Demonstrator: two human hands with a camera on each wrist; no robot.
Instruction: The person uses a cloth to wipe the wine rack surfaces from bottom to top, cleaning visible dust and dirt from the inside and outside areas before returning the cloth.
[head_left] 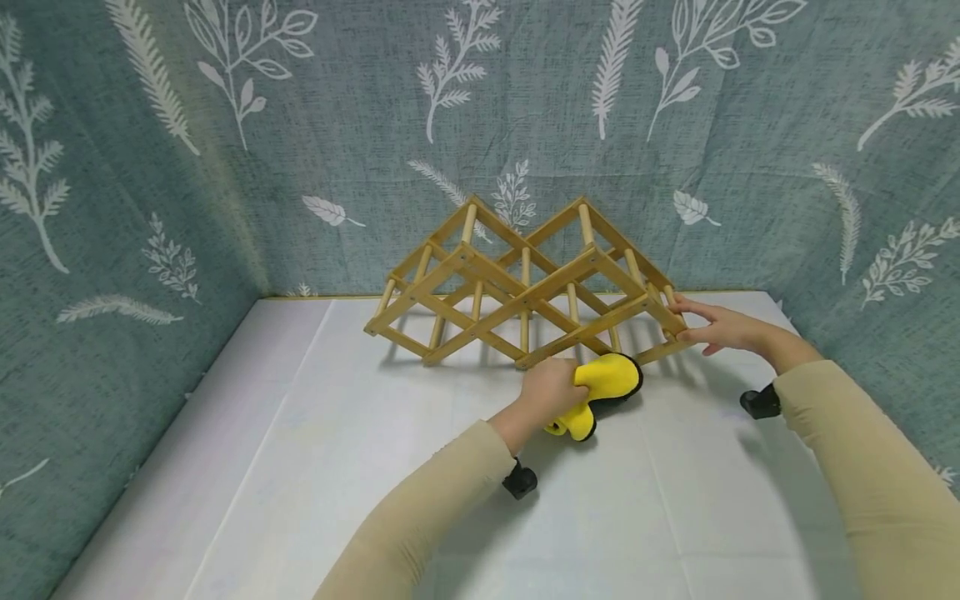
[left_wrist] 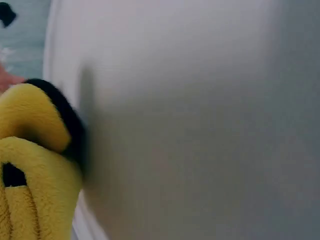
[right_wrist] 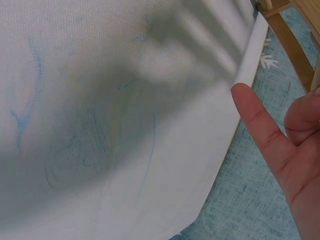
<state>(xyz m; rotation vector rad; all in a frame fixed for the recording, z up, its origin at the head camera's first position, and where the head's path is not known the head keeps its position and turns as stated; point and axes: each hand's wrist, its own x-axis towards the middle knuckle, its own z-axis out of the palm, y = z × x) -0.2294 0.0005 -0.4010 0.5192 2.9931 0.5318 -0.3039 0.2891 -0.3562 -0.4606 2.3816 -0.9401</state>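
A wooden lattice wine rack (head_left: pixel 528 293) stands at the back of the white table, its two peaks pointing up. My left hand (head_left: pixel 551 390) grips a folded yellow cloth (head_left: pixel 611 377) with black edging, just in front of the rack's lower front bars. The same cloth (left_wrist: pixel 45 175) fills the left side of the left wrist view, bunched in thick folds. At the rack's right end, my right hand (head_left: pixel 727 329) holds the end bars between thumb and fingers. In the right wrist view, part of the rack (right_wrist: pixel 290 47) shows above the right hand (right_wrist: pixel 295 170), whose little finger sticks out.
The white table (head_left: pixel 337 467) ends at a patterned green fabric wall (head_left: pixel 360 150) close behind the rack, with more fabric on both sides. Small black wrist cameras hang below the left cuff (head_left: pixel 520 481) and right cuff (head_left: pixel 787 392). Faint blue marks (right_wrist: pixel 80 145) show on the tabletop.
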